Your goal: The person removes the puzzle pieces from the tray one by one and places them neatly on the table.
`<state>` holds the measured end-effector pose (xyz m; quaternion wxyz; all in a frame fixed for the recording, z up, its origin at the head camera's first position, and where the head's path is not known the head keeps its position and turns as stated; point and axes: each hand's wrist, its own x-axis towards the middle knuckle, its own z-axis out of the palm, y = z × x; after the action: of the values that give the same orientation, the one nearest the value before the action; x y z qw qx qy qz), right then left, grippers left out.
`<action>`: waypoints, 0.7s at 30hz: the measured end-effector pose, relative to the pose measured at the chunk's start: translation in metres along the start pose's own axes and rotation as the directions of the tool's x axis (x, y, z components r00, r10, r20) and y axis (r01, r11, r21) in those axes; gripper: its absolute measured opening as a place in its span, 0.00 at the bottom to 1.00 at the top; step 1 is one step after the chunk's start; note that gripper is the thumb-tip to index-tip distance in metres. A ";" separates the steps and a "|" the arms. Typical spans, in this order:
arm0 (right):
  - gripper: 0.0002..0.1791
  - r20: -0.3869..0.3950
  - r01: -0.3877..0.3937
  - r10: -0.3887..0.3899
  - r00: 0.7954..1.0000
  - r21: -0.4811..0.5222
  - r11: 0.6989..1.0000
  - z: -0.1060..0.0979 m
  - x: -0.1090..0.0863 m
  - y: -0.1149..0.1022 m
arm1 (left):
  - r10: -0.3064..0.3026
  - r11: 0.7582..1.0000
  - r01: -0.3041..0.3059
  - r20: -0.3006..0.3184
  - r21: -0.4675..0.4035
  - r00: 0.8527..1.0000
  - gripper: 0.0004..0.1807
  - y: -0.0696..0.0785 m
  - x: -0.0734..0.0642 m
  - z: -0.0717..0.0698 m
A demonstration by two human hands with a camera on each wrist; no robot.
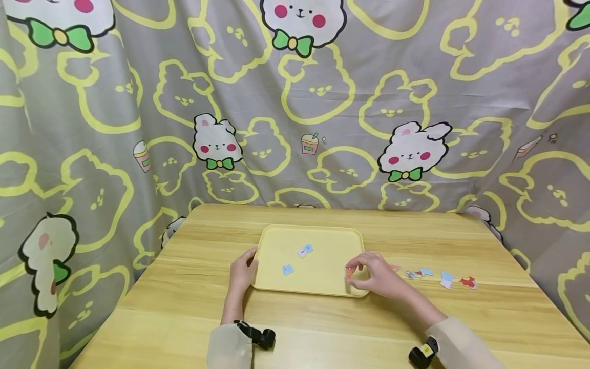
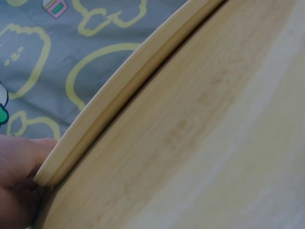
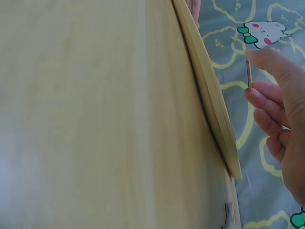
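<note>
A pale yellow tray (image 1: 318, 277) lies on the wooden table, its raised rim seen edge-on in both wrist views. My left hand (image 1: 243, 270) grips the tray's left edge, with fingers and thumb at the rim (image 2: 66, 162). Over the right end of the tray, my right hand (image 1: 379, 275) pinches a small red-orange puzzle piece (image 1: 349, 272) between thumb and fingertips. The right wrist view shows that piece (image 3: 249, 75) upright and thin, edge toward the camera. Two joined blue-and-white pieces (image 1: 304, 250) and a single blue piece (image 1: 288, 269) lie on the tray.
Right of the tray, several loose pieces lie in a row on the table (image 1: 322, 328), among them a blue-and-white one (image 1: 446, 279) and a red one (image 1: 468, 282). A patterned grey curtain (image 1: 341, 128) hangs behind the table and along both sides.
</note>
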<state>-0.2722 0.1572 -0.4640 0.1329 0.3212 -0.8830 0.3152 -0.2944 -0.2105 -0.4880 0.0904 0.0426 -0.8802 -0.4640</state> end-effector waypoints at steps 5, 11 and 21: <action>0.15 -0.035 0.019 -0.020 0.999 -0.050 0.999 -0.009 -0.011 0.007 | 0.005 1.000 -0.005 0.009 0.005 1.000 0.23 0.001 -0.001 -0.001; 0.15 -0.063 0.049 -0.053 0.997 -0.072 0.996 -0.016 -0.025 0.017 | 0.002 1.000 -0.003 0.010 0.017 1.000 0.23 0.001 -0.001 -0.001; 0.18 -0.084 0.034 -0.045 0.995 -0.120 0.992 -0.031 -0.045 0.025 | 0.005 1.000 -0.005 0.010 0.025 1.000 0.23 -0.001 0.000 -0.001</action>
<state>-0.2538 0.2136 -0.4718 0.1959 0.3163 -0.8871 0.2731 -0.2945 -0.2115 -0.4886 0.0868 0.0394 -0.8863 -0.4532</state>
